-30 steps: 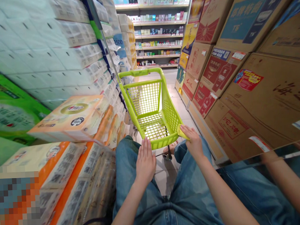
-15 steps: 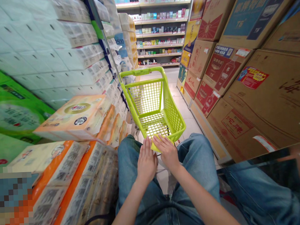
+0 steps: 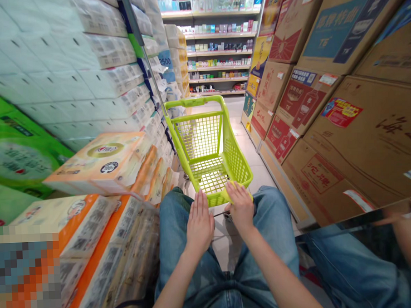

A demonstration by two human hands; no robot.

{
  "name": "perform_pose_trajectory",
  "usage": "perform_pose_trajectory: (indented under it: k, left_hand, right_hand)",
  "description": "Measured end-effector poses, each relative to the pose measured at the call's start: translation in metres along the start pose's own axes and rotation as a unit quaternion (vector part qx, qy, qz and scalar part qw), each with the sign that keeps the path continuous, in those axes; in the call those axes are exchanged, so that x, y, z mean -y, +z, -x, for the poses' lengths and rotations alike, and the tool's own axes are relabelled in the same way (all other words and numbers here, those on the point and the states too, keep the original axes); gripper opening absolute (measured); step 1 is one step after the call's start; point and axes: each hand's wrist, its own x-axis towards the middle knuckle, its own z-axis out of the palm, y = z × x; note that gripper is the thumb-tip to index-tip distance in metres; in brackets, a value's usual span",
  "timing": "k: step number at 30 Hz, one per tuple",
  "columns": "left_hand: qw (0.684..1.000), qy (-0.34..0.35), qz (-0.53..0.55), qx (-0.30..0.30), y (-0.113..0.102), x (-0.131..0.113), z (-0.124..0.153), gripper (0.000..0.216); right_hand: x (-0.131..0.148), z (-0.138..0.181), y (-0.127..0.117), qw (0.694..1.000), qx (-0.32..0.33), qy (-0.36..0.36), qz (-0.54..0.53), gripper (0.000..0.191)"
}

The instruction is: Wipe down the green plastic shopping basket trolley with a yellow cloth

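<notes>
A lime-green plastic shopping cart [image 3: 207, 126] stands in the aisle right in front of my knees. My right hand [image 3: 241, 206] lies over the cart's near rim, fingers pressed down on a yellow cloth [image 3: 249, 197], of which only a small edge shows beside the hand. My left hand [image 3: 199, 221] rests flat on my left knee in blue jeans, fingers stretched out and together, holding nothing, just short of the cart's rim.
Stacked packs of tissue paper [image 3: 103, 163] wall the left side of the narrow aisle. Brown cardboard cartons [image 3: 343, 120] are piled along the right. Shelves of small goods [image 3: 217, 49] close the far end. A tiled floor [image 3: 249, 152] runs beside the cart.
My right hand slid the cloth from the cart's near right corner leftward along the rim, then slightly back to the right. The left hand stayed on the knee.
</notes>
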Motion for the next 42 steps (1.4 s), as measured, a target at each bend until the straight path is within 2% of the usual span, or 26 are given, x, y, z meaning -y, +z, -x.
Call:
perform_pose_trajectory:
  k: [3,6,8,10,14,16,17,19,25,28,30,33,36,38,40,42]
  left_hand:
    - [1.000,0.014,0.007,-0.004,0.001,0.002,0.002,0.076]
    - [1.000,0.019,0.006,-0.002,0.000,0.003,0.003,0.076]
    - [1.000,0.006,-0.002,0.004,-0.001,0.002,0.002,0.075]
    - [1.000,-0.005,-0.012,0.010,-0.002,-0.001,0.001,0.074]
    - [1.000,-0.001,-0.023,0.013,-0.002,-0.003,0.000,0.075]
    - [1.000,-0.002,-0.020,0.010,-0.002,-0.002,0.000,0.076]
    - [1.000,-0.004,-0.017,0.008,-0.001,-0.002,0.000,0.076]
    - [1.000,-0.007,-0.013,0.008,-0.001,-0.002,0.000,0.077]
    - [1.000,0.007,0.007,0.008,0.001,0.002,0.002,0.078]
    - [1.000,0.018,0.017,0.007,0.000,0.003,0.003,0.078]
    - [1.000,0.011,0.011,0.009,-0.001,0.002,0.003,0.077]
    - [1.000,0.002,-0.003,0.015,-0.002,0.000,0.001,0.076]
    - [1.000,0.005,-0.007,0.016,-0.002,0.000,0.000,0.075]
    - [1.000,0.005,-0.007,0.015,-0.002,0.000,0.000,0.075]
    - [1.000,0.003,-0.004,0.013,-0.001,0.001,0.000,0.075]
    - [1.000,0.003,0.004,0.009,0.000,0.001,0.000,0.075]
  right_hand:
    - [0.048,0.004,0.017,0.998,0.014,-0.039,-0.041,0.065]
    - [0.055,0.005,0.018,0.995,0.020,-0.079,-0.059,0.059]
    - [0.035,0.006,0.010,0.990,0.033,-0.123,-0.057,0.060]
    - [0.001,0.007,-0.002,0.987,0.035,-0.148,-0.044,0.064]
    - [-0.071,0.005,-0.023,0.998,-0.022,-0.064,-0.002,0.071]
    - [-0.086,0.003,-0.026,0.999,-0.041,-0.025,0.021,0.074]
    - [-0.085,0.003,-0.026,0.998,-0.045,-0.012,0.032,0.074]
    - [-0.067,0.004,-0.019,0.998,-0.050,-0.003,0.046,0.074]
    - [0.037,0.011,0.018,0.998,-0.014,-0.062,-0.016,0.064]
    - [0.054,0.010,0.020,0.995,0.004,-0.091,-0.042,0.060]
    - [0.040,0.010,0.012,0.992,0.019,-0.122,-0.042,0.062]
    - [-0.007,0.010,-0.006,0.990,0.021,-0.139,-0.025,0.066]
    - [-0.063,0.007,-0.021,0.996,-0.021,-0.081,-0.007,0.072]
    - [-0.086,0.004,-0.025,0.998,-0.043,-0.041,-0.014,0.074]
    - [-0.089,0.003,-0.023,0.998,-0.065,-0.011,-0.020,0.074]
    - [-0.068,0.005,-0.015,0.997,-0.078,0.003,-0.014,0.075]
